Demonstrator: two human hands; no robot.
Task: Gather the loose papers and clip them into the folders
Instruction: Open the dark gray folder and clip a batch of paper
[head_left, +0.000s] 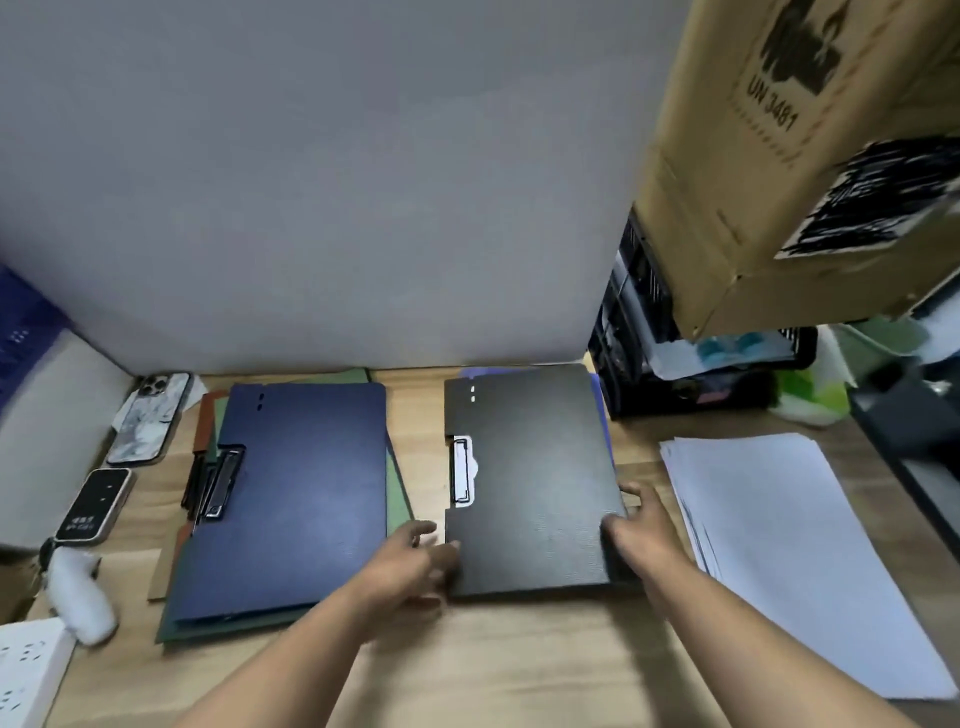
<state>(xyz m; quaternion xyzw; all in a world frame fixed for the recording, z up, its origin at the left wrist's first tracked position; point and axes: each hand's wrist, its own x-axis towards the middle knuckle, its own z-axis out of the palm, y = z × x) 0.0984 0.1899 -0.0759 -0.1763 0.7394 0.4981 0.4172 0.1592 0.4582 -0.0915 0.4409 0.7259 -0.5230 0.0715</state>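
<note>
A closed black folder (530, 467) lies on the wooden desk (519, 665), its metal clip showing at the left edge, with a purple folder's edge under it. My left hand (415, 561) grips the black folder's near left edge. My right hand (641, 525) grips its right edge, thumb on the cover. A closed blue folder (291, 493) sits to the left on top of green and brown folders. A fanned stack of loose white papers (779, 545) lies to the right of the black folder.
Two phones (148, 418) (93, 506) and a white handheld device (83, 597) lie at the left. A white power strip (26, 670) is at the near left corner. A black mesh organiser (649, 364) and a cardboard box (805, 156) stand at the back right.
</note>
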